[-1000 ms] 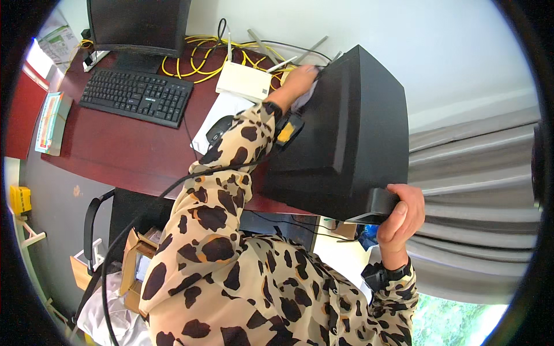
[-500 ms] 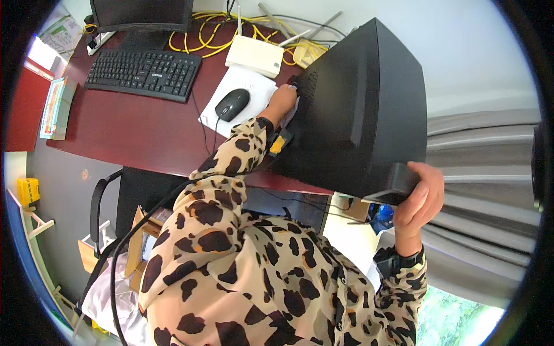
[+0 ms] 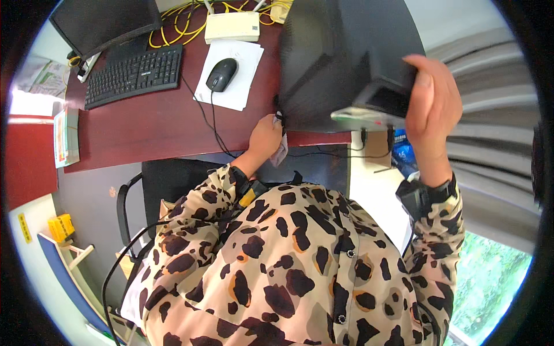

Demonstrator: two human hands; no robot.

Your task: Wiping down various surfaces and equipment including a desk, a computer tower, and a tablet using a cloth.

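A large black computer case stands on the right part of the dark red desk, its near end blurred by motion. My right hand is closed round the near right corner of the case, thumb on top. My left hand is closed on a pale greyish cloth at the desk's front edge, just left of the case. Part of the cloth hangs below the fingers. A pale strip with green and red shows at the case's near end, too smeared to make out.
Left of the case, a black mouse lies on white paper, with a black keyboard and monitor farther left. A white router and yellow cables are behind. A black chair stands below the desk edge.
My left hand has come back toward me with the cloth, from beside the case to the desk edge. My right hand has risen in view, still on the case's corner. The whole view has shifted.
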